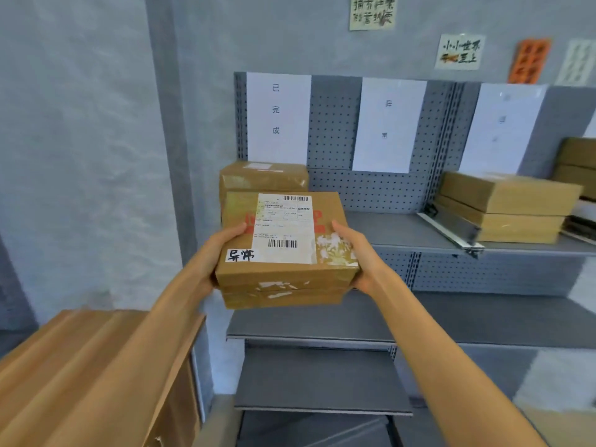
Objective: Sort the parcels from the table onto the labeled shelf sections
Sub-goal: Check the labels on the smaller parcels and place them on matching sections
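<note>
Head camera: A person held a taped brown parcel (283, 240) at chest height in front of a grey shelf unit (403, 230), the left hand (222, 250) clamped on its left edge and the right hand (358, 253) on its right edge, fingers wrapped underneath and thumbs on top. A second, similar box appeared to sit directly beneath it in the same grip. The parcel's long axis ran left to right, level with the upper shelf. A handwritten tag (240, 255) at its near left corner read 异常, matching, as far as the blur allowed, the middle paper label (387, 124) on the pegboard. That section lay up and to the right of the parcel and stood bare, so the right hand was the nearer one to it. The left section, under the label 已完成 (276, 114), already held a parcel stack (263, 177) just behind the carried box; the right section held stacked boxes (506, 204).
</note>
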